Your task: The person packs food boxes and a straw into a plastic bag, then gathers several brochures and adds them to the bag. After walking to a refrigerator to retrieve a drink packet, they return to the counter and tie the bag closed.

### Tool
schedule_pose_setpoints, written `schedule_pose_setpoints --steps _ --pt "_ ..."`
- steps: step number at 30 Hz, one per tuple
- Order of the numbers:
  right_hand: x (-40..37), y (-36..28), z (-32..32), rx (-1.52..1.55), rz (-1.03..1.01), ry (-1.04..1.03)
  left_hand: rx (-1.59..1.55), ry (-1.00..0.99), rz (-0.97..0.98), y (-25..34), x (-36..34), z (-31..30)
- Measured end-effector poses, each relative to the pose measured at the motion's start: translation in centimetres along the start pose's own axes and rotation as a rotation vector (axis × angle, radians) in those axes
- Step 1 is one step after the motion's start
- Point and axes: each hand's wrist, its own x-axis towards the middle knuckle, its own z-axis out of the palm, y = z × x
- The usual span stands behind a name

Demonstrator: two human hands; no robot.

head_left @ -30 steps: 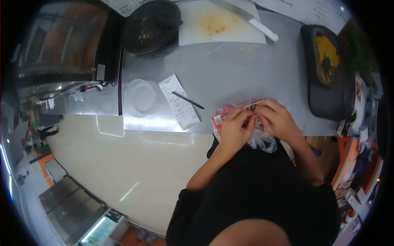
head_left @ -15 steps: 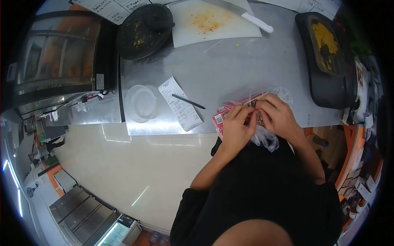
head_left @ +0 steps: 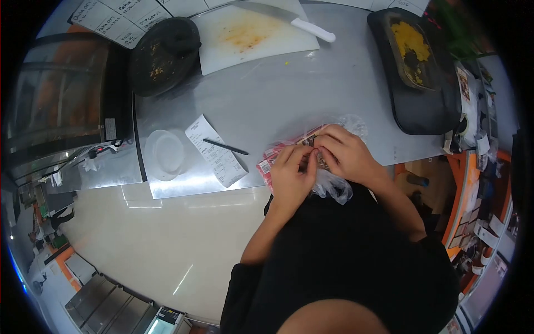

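At the table's front edge lies a clear plastic bag (head_left: 335, 188) around a red and white printed package (head_left: 267, 165) with a code square on its corner. My left hand (head_left: 293, 171) is closed in a pinch on the bag's plastic. Right beside it, my right hand (head_left: 349, 155) pinches the same bag, and the fingertips of both hands meet over its middle. My fingers cover most of the package and the exact spot they grip.
Left of the bag are a pen (head_left: 225, 146), a printed receipt (head_left: 214, 158) and a round clear container (head_left: 165, 155). Farther back lie a black lid (head_left: 161, 55), a stained cutting board (head_left: 222, 58) and a knife (head_left: 313, 29). A black tray (head_left: 423, 111) with yellow food stands right.
The whole view has shifted, so the table things appear farther left. Both hands keep their pinch on the bag, with hardly any change in finger position.
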Motion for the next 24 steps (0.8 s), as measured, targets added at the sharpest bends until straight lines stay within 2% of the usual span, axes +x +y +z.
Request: schedule_pose_setpoints --steps 24 --pt "-0.6 0.7 0.1 0.074 0.013 0.002 0.002 0.010 -0.001 0.6 0.0 0.1"
